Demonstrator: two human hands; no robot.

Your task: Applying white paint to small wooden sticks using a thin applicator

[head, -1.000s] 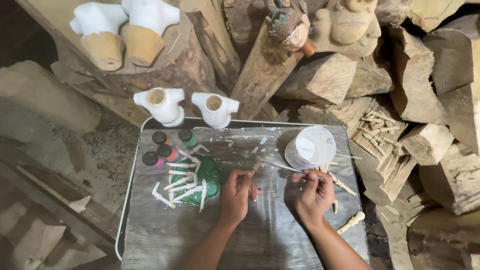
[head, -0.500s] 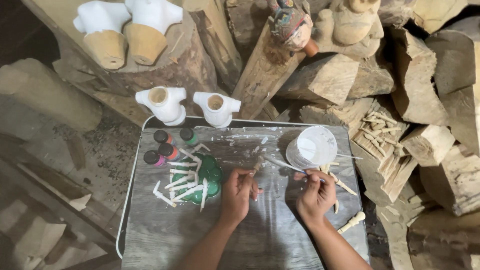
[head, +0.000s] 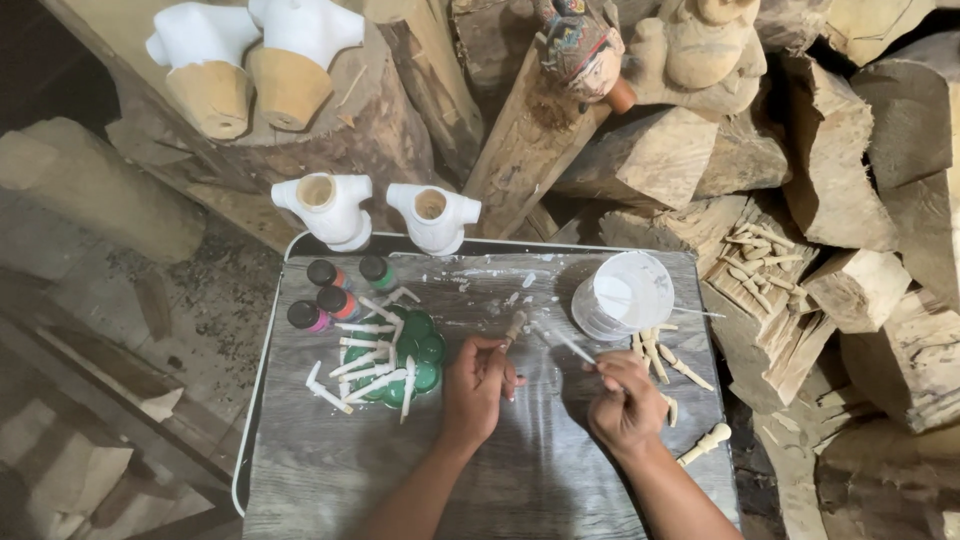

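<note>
Left hand (head: 478, 385) pinches a small wooden peg (head: 514, 327) over the grey tray (head: 330, 470), right hand (head: 625, 400) fingers curl round a thin brush (head: 572, 346); risk: a slip smears white paint or tips the nearby white tub (head: 623, 295).

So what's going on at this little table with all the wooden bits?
A person sits at a grey tray table among stacked wood. The left hand holds a small brush, the right hand a thin white-painted stick. A white paint tub, small paint bottles and painted sticks on a green palette lie around them.
</note>
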